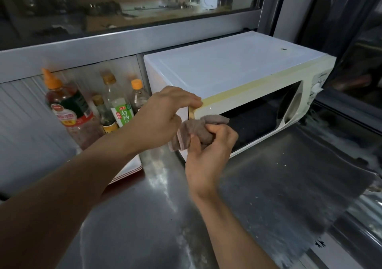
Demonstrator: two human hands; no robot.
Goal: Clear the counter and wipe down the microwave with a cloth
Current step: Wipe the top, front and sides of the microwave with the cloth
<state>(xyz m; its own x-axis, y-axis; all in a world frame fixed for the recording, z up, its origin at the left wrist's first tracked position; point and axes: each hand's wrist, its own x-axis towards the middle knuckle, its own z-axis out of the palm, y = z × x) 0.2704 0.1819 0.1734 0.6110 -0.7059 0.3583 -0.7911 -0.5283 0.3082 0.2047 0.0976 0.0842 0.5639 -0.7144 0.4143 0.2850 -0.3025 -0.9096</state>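
A white microwave [227,66] with a dark door window stands on the steel counter [144,217], against the window frame. My left hand [165,113] rests on the microwave's top left front corner, fingers curled over the yellowed edge. My right hand [208,148] grips a bunched grey-brown cloth [198,130] and holds it against the left end of the microwave door, just below my left hand. Part of the cloth hangs down between the two hands.
Several sauce and oil bottles [68,107] stand on a white tray [132,169] left of the microwave. A glass window [144,4] runs behind it. Dark glass panes close the right side. The counter in front shows smears and crumbs.
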